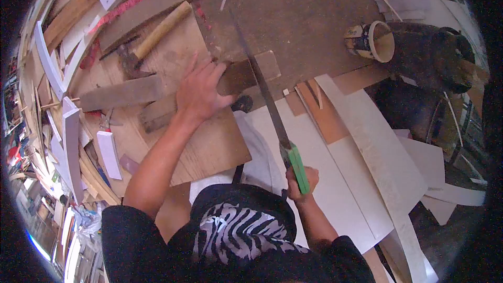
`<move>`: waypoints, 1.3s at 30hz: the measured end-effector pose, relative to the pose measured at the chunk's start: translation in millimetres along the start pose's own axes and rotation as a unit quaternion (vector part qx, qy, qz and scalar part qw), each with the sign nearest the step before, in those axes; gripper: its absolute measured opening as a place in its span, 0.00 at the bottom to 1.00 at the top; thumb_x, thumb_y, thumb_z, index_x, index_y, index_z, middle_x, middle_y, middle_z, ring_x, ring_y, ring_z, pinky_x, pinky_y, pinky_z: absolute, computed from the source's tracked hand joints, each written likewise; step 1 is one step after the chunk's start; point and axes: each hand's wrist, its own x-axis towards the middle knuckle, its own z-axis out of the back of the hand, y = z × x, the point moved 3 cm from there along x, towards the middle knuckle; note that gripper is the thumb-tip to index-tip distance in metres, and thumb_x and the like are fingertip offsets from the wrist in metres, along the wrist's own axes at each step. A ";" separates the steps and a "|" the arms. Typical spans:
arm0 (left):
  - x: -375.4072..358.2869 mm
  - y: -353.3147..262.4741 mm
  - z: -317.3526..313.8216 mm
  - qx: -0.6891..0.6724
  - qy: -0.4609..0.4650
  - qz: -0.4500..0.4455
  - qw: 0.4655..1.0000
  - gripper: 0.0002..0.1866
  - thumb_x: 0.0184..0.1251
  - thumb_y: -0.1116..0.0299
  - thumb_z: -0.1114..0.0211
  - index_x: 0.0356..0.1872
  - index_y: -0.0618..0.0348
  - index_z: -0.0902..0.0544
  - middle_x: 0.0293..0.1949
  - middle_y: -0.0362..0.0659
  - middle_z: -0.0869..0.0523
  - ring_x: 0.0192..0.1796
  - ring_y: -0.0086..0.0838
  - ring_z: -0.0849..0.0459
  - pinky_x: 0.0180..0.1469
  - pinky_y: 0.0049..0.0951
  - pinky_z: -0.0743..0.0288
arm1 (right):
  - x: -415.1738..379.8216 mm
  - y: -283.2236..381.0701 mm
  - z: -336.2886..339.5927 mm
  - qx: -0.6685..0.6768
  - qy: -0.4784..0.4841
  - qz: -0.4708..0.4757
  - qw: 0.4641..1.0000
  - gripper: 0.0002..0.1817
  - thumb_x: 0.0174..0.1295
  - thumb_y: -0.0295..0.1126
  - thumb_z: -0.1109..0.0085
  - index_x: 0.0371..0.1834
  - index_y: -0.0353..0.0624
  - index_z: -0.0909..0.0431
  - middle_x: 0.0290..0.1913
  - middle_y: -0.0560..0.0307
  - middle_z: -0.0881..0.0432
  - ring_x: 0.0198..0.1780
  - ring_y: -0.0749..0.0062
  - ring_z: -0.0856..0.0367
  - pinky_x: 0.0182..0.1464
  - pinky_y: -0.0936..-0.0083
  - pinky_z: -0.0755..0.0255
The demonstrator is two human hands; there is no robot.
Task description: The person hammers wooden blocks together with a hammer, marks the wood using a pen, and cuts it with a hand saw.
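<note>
My right hand (pixel 304 182) is wrapped round the green handle of a handsaw (pixel 273 110). The long dark blade points away from me and crosses over a short wooden plank (pixel 268 66) near its far right end. On that plank, left of the blade, lies my left hand (pixel 201 91) with its fingers spread and its thumb toward the saw. The plank rests across a wooden work board (pixel 220 149) and sticks out past its right edge. Left of my left hand is a second piece of wood (pixel 123 93).
A hammer (pixel 162 31) lies on the work board, with pliers (pixel 110 120) nearer its left side. White strips (pixel 70 147) and scrap wood crowd the left. White panels (pixel 335 178) lean at my right. A bucket (pixel 381 42) stands at the back right.
</note>
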 end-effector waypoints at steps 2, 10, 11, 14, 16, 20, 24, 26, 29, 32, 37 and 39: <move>3.2 -3.4 1.3 -0.009 0.007 0.005 1.000 0.36 0.41 0.51 0.18 0.54 0.56 0.17 0.52 0.52 0.14 0.63 0.42 0.20 0.80 0.48 0.45 | 21.7 2.6 -5.7 0.065 -0.051 0.022 0.996 0.05 0.42 0.32 0.45 0.17 0.43 0.24 0.16 0.55 0.24 0.16 0.59 0.23 0.23 0.67 0.28; 2.3 -0.7 -2.6 0.004 0.001 0.002 1.000 0.34 0.41 0.52 0.19 0.53 0.56 0.17 0.50 0.50 0.13 0.63 0.41 0.19 0.79 0.49 0.45 | -10.6 4.4 5.1 -0.072 0.038 -0.006 0.997 0.02 0.43 0.30 0.40 0.17 0.46 0.22 0.17 0.55 0.23 0.16 0.58 0.24 0.21 0.68 0.31; 2.0 -1.0 -0.5 -0.003 -0.004 -0.003 1.000 0.34 0.42 0.52 0.19 0.53 0.57 0.17 0.50 0.50 0.13 0.63 0.40 0.19 0.79 0.49 0.45 | -12.3 3.6 4.2 -0.072 0.039 -0.006 0.997 0.02 0.43 0.30 0.40 0.17 0.46 0.22 0.17 0.55 0.23 0.16 0.58 0.24 0.21 0.68 0.31; 2.0 -2.6 1.1 -0.013 -0.007 0.000 1.000 0.35 0.42 0.51 0.19 0.53 0.57 0.16 0.49 0.50 0.13 0.62 0.40 0.19 0.79 0.49 0.45 | -7.9 -0.5 0.3 0.000 -0.013 0.008 1.000 0.04 0.44 0.29 0.41 0.18 0.44 0.23 0.17 0.53 0.24 0.15 0.58 0.25 0.20 0.67 0.32; 4.5 -3.9 1.0 -0.017 -0.012 0.009 1.000 0.35 0.42 0.51 0.19 0.53 0.56 0.16 0.49 0.49 0.13 0.62 0.40 0.19 0.80 0.49 0.45 | 28.1 13.2 -2.3 0.042 -0.040 0.010 0.998 0.04 0.45 0.29 0.41 0.18 0.43 0.24 0.16 0.54 0.24 0.15 0.58 0.25 0.21 0.67 0.32; 4.1 -4.7 3.4 -0.022 -0.003 0.011 1.000 0.34 0.42 0.52 0.19 0.53 0.56 0.16 0.49 0.47 0.12 0.61 0.39 0.18 0.79 0.48 0.44 | 56.1 33.3 7.4 0.106 -0.053 0.002 0.993 0.04 0.45 0.29 0.42 0.18 0.42 0.24 0.16 0.54 0.26 0.15 0.57 0.25 0.21 0.68 0.32; 2.0 -3.4 1.8 -0.003 -0.019 -0.004 1.000 0.34 0.41 0.52 0.19 0.52 0.55 0.15 0.50 0.45 0.12 0.62 0.38 0.18 0.80 0.48 0.45 | 20.7 34.9 25.0 0.059 -0.012 -0.050 0.997 0.04 0.45 0.29 0.44 0.18 0.41 0.24 0.15 0.55 0.26 0.15 0.59 0.25 0.22 0.69 0.30; 1.1 -3.1 2.4 -0.008 -0.013 0.002 1.000 0.34 0.41 0.52 0.19 0.52 0.55 0.15 0.50 0.45 0.12 0.62 0.37 0.18 0.80 0.48 0.46 | 14.6 39.3 31.5 0.074 -0.006 -0.056 0.996 0.05 0.46 0.28 0.45 0.18 0.40 0.25 0.16 0.55 0.25 0.15 0.61 0.24 0.23 0.69 0.29; 0.9 -3.7 1.7 -0.022 -0.016 0.012 1.000 0.33 0.42 0.53 0.19 0.52 0.55 0.16 0.51 0.45 0.11 0.63 0.36 0.18 0.81 0.47 0.47 | 28.8 47.1 33.2 0.061 -0.006 -0.057 0.997 0.05 0.46 0.29 0.46 0.18 0.40 0.25 0.15 0.56 0.26 0.15 0.62 0.24 0.22 0.70 0.29; 1.6 -5.3 6.4 -0.022 -0.025 0.020 0.999 0.33 0.42 0.53 0.19 0.53 0.55 0.16 0.53 0.44 0.12 0.66 0.36 0.20 0.81 0.46 0.47 | 34.3 48.4 33.7 0.106 -0.045 -0.036 0.993 0.05 0.46 0.29 0.46 0.18 0.40 0.24 0.15 0.56 0.25 0.15 0.62 0.25 0.23 0.71 0.29; 4.5 -11.8 10.0 -0.031 -0.031 0.016 0.999 0.34 0.43 0.53 0.19 0.54 0.57 0.17 0.59 0.43 0.15 0.73 0.38 0.27 0.81 0.46 0.45 | 28.8 47.4 43.9 0.099 -0.005 -0.065 0.993 0.05 0.47 0.29 0.45 0.17 0.42 0.24 0.15 0.56 0.25 0.15 0.62 0.25 0.23 0.71 0.30; 4.6 -11.2 10.0 -0.014 -0.035 0.004 0.999 0.34 0.44 0.53 0.20 0.54 0.57 0.17 0.62 0.42 0.17 0.75 0.39 0.31 0.81 0.46 0.45 | 23.8 47.3 40.5 0.107 0.004 -0.067 0.992 0.05 0.47 0.30 0.45 0.17 0.43 0.24 0.15 0.56 0.26 0.15 0.62 0.25 0.23 0.70 0.30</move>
